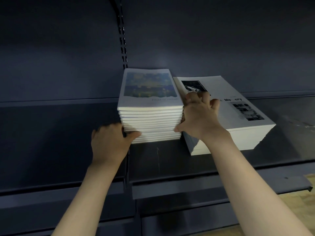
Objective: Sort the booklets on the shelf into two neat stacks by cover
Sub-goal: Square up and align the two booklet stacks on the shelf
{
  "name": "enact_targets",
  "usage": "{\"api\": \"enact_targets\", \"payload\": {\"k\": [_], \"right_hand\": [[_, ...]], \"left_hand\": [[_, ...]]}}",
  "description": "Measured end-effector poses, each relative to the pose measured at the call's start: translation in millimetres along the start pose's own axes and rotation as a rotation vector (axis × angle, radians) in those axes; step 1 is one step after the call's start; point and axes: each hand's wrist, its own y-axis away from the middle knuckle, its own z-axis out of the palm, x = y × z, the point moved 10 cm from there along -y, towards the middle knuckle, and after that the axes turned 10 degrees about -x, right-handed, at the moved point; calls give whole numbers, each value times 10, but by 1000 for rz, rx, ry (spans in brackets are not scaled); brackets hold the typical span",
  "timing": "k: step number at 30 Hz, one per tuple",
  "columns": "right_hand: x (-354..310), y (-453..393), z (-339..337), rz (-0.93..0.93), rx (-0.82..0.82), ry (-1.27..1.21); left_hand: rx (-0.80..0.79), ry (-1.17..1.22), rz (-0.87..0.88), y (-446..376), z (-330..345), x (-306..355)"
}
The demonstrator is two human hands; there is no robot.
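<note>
Booklets stack (pixel 150 124) gripped by both hands, neighbouring cover (pixel 238 106) reading "Me…ory"

Two booklet stacks on the dark shelf (pixel 68 126): left stack (pixel 150 123), blue-yellow painted cover, edges slightly stepped; right stack (pixel 238 126), white cover with black-and-white photos, lower, angled, just beside it.

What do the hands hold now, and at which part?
Both hands, left hand and right hand, grip the stack of painted-cover booklets at its left and right sides.
</note>
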Motion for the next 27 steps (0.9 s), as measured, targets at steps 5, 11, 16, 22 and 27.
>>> {"api": "enact_targets", "payload": {"k": [5,11,16,22,27], "right_hand": [[-10,-15,-17,4,-3,3],[26,-34,-32,31,12,47],[37,-3,-18,49,-33,40],[70,235,-302,60,78,-23],[36,609,-179,63,95,-228]], "left_hand": [[49,-94,8,2,8,-3],[93,-106,29,45,46,35],[76,-88,13,75,42,32],[58,-55,46,10,-104,71],[-84,-86,68,-56,-70,113]]}}
